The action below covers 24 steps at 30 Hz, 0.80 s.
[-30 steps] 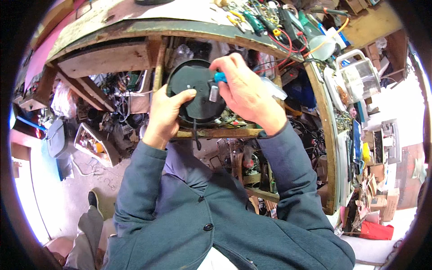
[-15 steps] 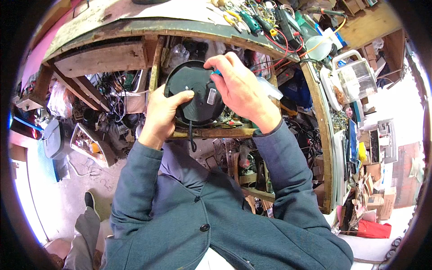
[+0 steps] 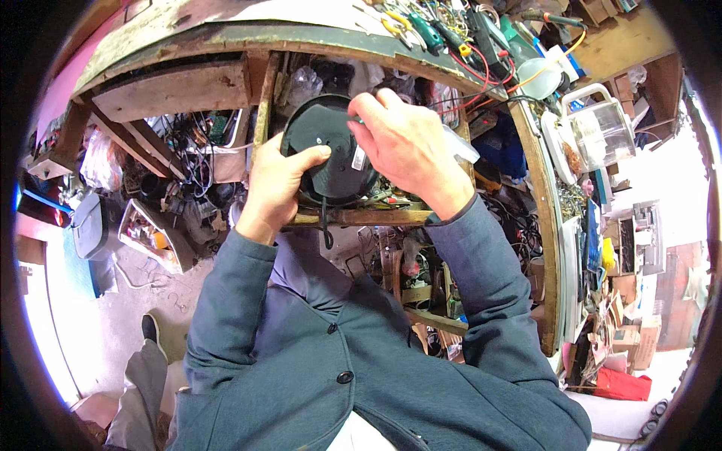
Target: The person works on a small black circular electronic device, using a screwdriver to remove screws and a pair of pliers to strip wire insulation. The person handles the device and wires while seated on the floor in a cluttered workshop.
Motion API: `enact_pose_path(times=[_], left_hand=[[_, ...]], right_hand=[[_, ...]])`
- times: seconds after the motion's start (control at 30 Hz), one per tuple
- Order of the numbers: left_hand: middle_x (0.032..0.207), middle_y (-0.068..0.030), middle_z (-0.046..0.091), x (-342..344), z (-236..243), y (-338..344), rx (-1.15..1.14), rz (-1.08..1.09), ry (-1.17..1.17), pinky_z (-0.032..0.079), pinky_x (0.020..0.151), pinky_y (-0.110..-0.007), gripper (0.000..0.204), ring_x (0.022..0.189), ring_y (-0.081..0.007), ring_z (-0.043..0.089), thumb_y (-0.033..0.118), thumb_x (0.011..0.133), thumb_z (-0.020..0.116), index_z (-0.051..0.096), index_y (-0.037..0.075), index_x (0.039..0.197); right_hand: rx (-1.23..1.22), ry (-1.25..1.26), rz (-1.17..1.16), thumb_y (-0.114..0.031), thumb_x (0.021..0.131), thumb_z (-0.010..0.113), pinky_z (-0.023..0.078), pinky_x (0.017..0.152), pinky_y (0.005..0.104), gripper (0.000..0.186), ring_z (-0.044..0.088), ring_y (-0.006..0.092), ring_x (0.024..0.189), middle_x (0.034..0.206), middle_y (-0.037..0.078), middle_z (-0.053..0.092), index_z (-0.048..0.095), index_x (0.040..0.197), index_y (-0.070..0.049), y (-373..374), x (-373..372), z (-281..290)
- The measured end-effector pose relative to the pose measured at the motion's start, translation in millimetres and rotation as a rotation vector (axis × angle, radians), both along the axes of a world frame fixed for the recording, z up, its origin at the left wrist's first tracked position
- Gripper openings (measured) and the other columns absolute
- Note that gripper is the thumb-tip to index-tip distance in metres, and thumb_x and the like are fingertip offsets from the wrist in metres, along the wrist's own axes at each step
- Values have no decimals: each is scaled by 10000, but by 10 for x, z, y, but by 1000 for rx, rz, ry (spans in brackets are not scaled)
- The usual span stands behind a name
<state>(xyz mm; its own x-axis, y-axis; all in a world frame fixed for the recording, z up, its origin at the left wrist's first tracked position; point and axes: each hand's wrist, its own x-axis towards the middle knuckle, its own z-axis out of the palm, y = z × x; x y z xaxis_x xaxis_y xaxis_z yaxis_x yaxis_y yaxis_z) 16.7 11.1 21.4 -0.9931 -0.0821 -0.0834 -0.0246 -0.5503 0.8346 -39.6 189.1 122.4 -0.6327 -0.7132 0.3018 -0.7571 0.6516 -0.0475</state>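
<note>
Black round housing (image 3: 338, 184) held flat face up, just short of the tabletop (image 3: 218, 41) edge at 12 o'clock, above a wooden rail (image 3: 361, 218). Left hand (image 3: 277, 180) grips it from 9 o'clock, thumb on the face. Right hand (image 3: 412, 150) is at its 2 o'clock, fingers pinching a mostly hidden blue-green piece (image 3: 359, 121); contact with the face unclear. White label (image 3: 359, 157) at 3 o'clock, cord (image 3: 326, 222) hanging at 6. Work looks underway, unfinished: face in place, no part visibly off; can't tell if anything's loosened.
</note>
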Motion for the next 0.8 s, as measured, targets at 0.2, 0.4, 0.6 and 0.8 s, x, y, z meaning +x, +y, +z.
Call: enact_pose_path(times=[0.2,0.4,0.6,0.8], left_hand=[[1070,-77,715,15,-3,-7,-5,4,-8,555,851,-303,385,917,-156,677,37,800,764,661,-18,1167],[1071,-86,718,-2,-33,-12,-3,26,20,561,846,-299,377,915,-155,682,30,807,758,662,-22,1168],[1075,-84,722,-5,28,21,-47,8,20,558,843,-302,378,907,-154,685,28,803,760,666,-25,1166],[1059,-79,723,16,5,13,-32,56,6,558,840,-301,359,903,-152,682,22,799,753,673,-21,1146]], right_hand=[[-294,46,188,-197,892,703,535,600,419,210,641,346,711,895,161,576,555,983,-78,59,-49,-19],[-123,-96,22,-99,882,673,539,733,464,269,630,395,856,1047,191,535,544,1115,-63,79,-10,19],[-56,-80,32,-32,856,652,530,778,448,233,600,379,907,1017,178,521,554,1067,-41,43,6,-47],[-271,54,204,-159,877,702,529,632,415,202,624,334,770,884,154,550,548,967,-65,53,-59,-98]])
